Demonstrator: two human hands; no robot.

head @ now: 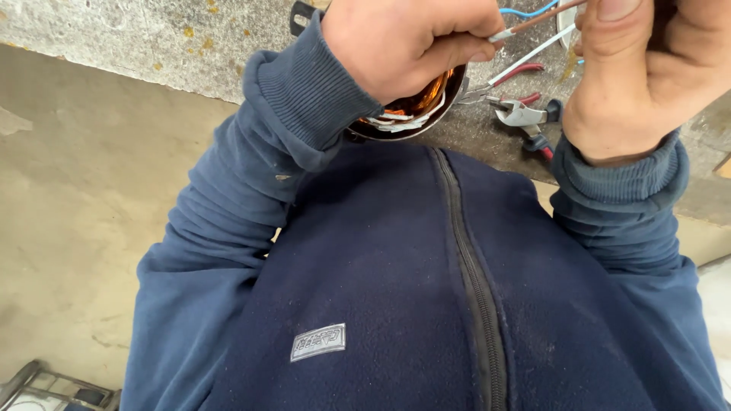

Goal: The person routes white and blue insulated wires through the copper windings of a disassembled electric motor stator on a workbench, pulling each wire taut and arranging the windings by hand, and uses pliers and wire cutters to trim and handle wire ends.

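Observation:
My left hand [407,42] is closed around thin wire leads [525,21], pinching a white-sleeved one near its end. My right hand [640,68] grips the same bundle of leads at the top right, thumb pressed down; a brown lead and a blue one run between the hands. Below my left hand sits a round motor stator [415,110] with copper windings and white lacing, mostly hidden by the hand. My dark blue fleece jacket fills the lower frame.
Red-handled cutting pliers [521,114] lie on the stained grey workbench [152,38] just right of the stator. A concrete floor [76,228] spreads to the left. A metal frame [46,388] shows at the bottom left corner.

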